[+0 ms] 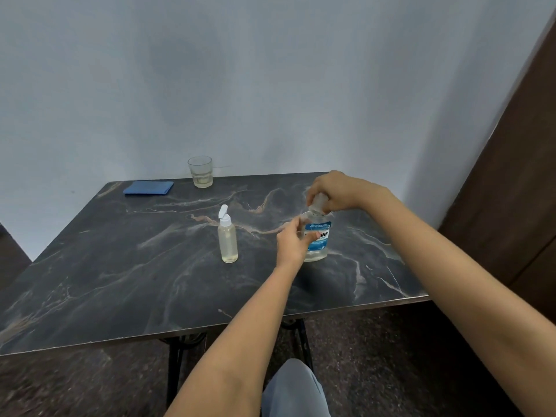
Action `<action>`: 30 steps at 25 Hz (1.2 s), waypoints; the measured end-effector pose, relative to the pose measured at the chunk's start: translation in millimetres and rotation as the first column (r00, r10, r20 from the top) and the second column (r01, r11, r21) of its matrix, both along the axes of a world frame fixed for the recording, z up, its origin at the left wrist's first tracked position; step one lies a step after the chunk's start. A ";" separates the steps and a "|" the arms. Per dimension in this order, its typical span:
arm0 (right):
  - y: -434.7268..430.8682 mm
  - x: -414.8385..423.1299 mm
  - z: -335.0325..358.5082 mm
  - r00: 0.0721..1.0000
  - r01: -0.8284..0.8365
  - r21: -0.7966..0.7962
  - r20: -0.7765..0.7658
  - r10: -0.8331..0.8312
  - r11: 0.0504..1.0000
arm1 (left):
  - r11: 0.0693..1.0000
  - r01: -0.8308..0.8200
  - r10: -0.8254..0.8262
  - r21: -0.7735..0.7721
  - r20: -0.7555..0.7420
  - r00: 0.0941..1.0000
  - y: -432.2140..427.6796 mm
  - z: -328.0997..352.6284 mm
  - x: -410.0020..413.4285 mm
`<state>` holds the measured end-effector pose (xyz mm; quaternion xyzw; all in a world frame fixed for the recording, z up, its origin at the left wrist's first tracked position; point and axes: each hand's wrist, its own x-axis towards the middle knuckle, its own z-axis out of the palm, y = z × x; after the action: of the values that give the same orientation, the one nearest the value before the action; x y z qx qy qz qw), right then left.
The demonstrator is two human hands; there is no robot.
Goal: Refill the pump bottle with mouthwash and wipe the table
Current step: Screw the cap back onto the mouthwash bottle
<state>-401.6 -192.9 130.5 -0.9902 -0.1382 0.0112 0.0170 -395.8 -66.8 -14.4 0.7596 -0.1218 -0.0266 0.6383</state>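
A clear mouthwash bottle (pixel 319 248) with a blue label stands upright on the dark marble table (pixel 135 266), right of centre. My right hand (pixel 334 189) grips its clear cap from above. My left hand (pixel 293 240) wraps its fingers round the bottle's left side. To the left stands a small clear pump bottle (pixel 227 240) with a white flip top, holding pale liquid. A folded blue cloth (pixel 149 188) lies at the table's far left.
A drinking glass (pixel 200 171) with a little pale liquid stands at the far edge against the grey wall. A dark wooden door fills the right side. My knee (pixel 294 389) shows below the table's near edge.
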 end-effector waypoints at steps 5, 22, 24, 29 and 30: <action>8.5 9.1 -6.3 0.986 0.148 -0.243 0.109 -0.125 0.959 | 0.999 -0.034 0.034 0.025 -0.005 0.999 -8.1 -1.9 -1.2; -6.4 17.6 -38.6 0.921 0.158 -0.120 0.377 -0.102 0.980 | 0.977 -0.163 0.148 0.136 0.112 0.983 -14.9 -1.8 -6.5; 6.3 19.0 -40.8 0.880 0.311 -0.108 0.408 -0.243 0.944 | 0.965 -0.205 0.184 0.165 0.131 0.974 -17.8 -1.2 -6.9; 25.3 21.9 -47.5 0.800 0.514 -0.094 0.412 -0.437 0.852 | 0.942 -0.252 0.217 0.221 0.170 0.961 -21.8 -3.4 -9.0; 26.6 20.8 -47.3 0.788 0.534 -0.081 0.409 -0.461 0.842 | 0.939 -0.255 0.216 0.232 0.180 0.960 -21.6 -3.2 -9.9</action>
<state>-380.8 -166.3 83.2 -0.9716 0.1296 -0.1690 -0.1029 -405.7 -88.5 -17.5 0.8437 -0.0739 0.0928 0.5236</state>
